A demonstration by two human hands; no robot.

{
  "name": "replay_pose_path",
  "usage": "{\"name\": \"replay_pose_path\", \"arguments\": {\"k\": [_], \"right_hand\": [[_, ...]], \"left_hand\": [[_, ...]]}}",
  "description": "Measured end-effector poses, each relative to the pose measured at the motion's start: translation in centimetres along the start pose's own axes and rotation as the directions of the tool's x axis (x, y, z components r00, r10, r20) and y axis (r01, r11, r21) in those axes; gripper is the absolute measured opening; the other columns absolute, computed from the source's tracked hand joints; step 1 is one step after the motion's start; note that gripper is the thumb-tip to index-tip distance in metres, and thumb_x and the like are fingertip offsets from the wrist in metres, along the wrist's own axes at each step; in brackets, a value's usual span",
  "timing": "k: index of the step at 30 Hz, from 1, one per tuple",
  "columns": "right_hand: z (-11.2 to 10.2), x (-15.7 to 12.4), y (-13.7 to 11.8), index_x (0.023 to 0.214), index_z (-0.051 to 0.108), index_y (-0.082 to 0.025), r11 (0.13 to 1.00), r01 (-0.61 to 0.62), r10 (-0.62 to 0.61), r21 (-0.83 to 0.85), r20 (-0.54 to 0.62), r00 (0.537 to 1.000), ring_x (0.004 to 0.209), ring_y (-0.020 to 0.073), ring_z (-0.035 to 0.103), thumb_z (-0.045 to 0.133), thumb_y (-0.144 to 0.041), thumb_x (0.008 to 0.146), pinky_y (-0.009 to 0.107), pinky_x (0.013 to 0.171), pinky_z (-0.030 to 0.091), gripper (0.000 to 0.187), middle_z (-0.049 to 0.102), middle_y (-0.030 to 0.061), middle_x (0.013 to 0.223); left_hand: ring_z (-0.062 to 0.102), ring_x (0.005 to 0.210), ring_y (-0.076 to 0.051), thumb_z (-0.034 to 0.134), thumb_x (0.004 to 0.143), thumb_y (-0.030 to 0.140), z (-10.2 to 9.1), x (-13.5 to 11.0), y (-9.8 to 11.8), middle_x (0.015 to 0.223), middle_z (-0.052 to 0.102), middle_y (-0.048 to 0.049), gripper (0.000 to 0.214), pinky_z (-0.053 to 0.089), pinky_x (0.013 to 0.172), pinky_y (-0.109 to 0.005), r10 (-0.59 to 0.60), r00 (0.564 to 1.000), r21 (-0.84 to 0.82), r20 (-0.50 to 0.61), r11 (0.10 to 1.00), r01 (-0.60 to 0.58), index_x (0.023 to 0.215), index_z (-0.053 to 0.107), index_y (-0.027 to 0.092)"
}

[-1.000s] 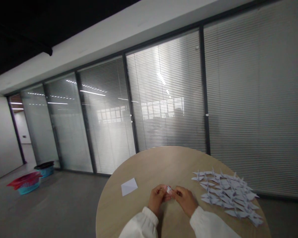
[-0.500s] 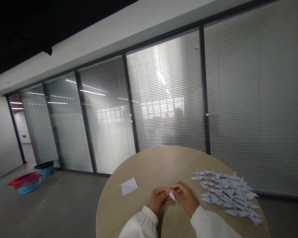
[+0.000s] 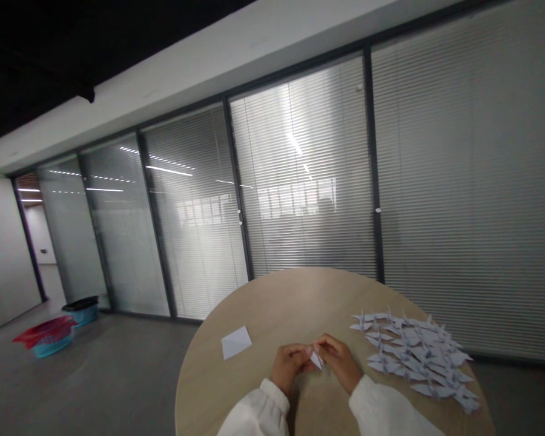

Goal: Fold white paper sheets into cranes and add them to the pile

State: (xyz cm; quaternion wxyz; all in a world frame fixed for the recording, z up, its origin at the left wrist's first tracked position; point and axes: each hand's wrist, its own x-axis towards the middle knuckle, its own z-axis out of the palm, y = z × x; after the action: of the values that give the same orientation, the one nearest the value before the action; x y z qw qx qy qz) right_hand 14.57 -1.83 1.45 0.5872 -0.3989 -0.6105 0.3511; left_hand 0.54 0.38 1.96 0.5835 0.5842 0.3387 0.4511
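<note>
Between my two hands, just above the near part of the round table, is a small piece of folded white paper. My left hand pinches it from the left, thumb and fingers together. From the right, the fingertips of my right hand grip its upper part. The fingers hide some of the folds. To the left lies a flat square of white paper. A cluster of several folded paper cranes spreads over the right side of the table.
The round wooden table stands near a glass partition with blinds. On the floor at the left are a blue basin with a red bag and another with a black bag.
The fingers of my right hand have shifted slightly on the folded paper, and the paper's lower tip now looks wider. The square of paper and the cranes have not moved.
</note>
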Motion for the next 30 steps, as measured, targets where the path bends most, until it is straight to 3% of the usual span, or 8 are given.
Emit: {"name": "replay_pose_path", "arguments": {"k": [3,7,13,18,22,25,30], "right_hand": [[0.1,0.2,0.6,0.078,0.059,-0.016,0.994,-0.049,0.046,0.1,0.039,0.998,0.066,0.0162,0.056,0.047,-0.048,0.073,0.024,0.055,0.042,0.034,0.062,0.0036,0.072],[0.4,0.1,0.7,0.085,0.058,-0.016,0.985,-0.13,0.125,0.113,0.046,0.991,0.07,0.0181,0.058,0.055,-0.05,0.065,0.026,0.056,0.045,0.039,0.063,0.0061,0.079],[1.0,-0.2,0.9,0.067,0.055,-0.017,0.98,-0.197,0.198,0.039,-0.02,0.98,0.052,0.0125,0.055,0.061,-0.046,0.061,0.022,0.047,0.041,0.031,0.061,-0.0001,0.057],[0.8,-0.1,1.3,0.062,0.052,-0.016,0.966,-0.251,0.251,0.055,0.012,0.968,0.044,0.011,0.054,0.059,-0.05,0.061,0.022,0.045,0.041,0.035,0.059,-0.001,0.052],[0.5,0.0,1.2,0.064,0.053,-0.015,0.966,-0.2,0.196,0.164,0.037,0.98,0.047,0.0117,0.056,0.059,-0.052,0.061,0.023,0.047,0.042,0.038,0.06,0.0,0.054],[0.3,0.1,1.2,0.066,0.054,-0.015,0.945,-0.199,0.191,0.261,0.055,0.98,0.048,0.0116,0.056,0.06,-0.053,0.06,0.023,0.048,0.042,0.039,0.061,0.0001,0.056],[0.1,0.1,0.8,0.071,0.057,-0.015,0.883,-0.253,0.229,0.395,0.108,0.968,0.053,0.0114,0.057,0.061,-0.051,0.062,0.024,0.053,0.043,0.037,0.061,0.0002,0.06]], "left_hand": [[0.053,0.053,-0.012,0.065,0.059,0.045,-0.5,0.4,-0.1,0.058,0.062,-0.0048,0.036,0.043,0.054,-0.022,0.004,1.0,0.037,-0.01,0.999,-0.003,0.066,0.068,0.01],[0.05,0.05,-0.011,0.064,0.058,0.045,-1.0,0.9,-0.4,0.054,0.06,-0.0031,0.036,0.04,0.052,-0.022,0.039,0.996,0.102,-0.079,0.994,-0.031,0.064,0.068,0.011],[0.044,0.046,-0.011,0.06,0.063,0.044,-0.7,0.6,0.0,0.046,0.053,-0.0009,0.034,0.033,0.047,-0.021,0.179,0.973,0.256,-0.148,0.957,-0.137,0.057,0.066,0.011],[0.041,0.046,-0.01,0.056,0.066,0.046,-0.4,0.4,-0.1,0.045,0.049,0.0013,0.037,0.03,0.046,-0.021,0.227,0.967,0.332,-0.114,0.926,-0.178,0.055,0.064,0.012],[0.041,0.045,-0.01,0.049,0.068,0.054,0.1,0.5,0.1,0.043,0.048,0.0014,0.048,0.033,0.047,-0.021,0.214,0.972,0.232,-0.093,0.955,-0.188,0.05,0.06,0.011],[0.051,0.053,-0.013,0.041,0.072,0.058,0.4,0.3,0.6,0.056,0.059,-0.0035,0.054,0.041,0.057,-0.025,0.143,0.99,0.084,0.0,0.986,-0.143,0.067,0.065,0.01],[0.058,0.071,-0.019,0.057,0.068,0.045,0.5,0.1,1.0,0.077,0.066,-0.0093,0.042,0.045,0.071,-0.03,0.214,0.976,0.066,0.035,0.974,-0.216,0.088,0.065,0.01]]}}
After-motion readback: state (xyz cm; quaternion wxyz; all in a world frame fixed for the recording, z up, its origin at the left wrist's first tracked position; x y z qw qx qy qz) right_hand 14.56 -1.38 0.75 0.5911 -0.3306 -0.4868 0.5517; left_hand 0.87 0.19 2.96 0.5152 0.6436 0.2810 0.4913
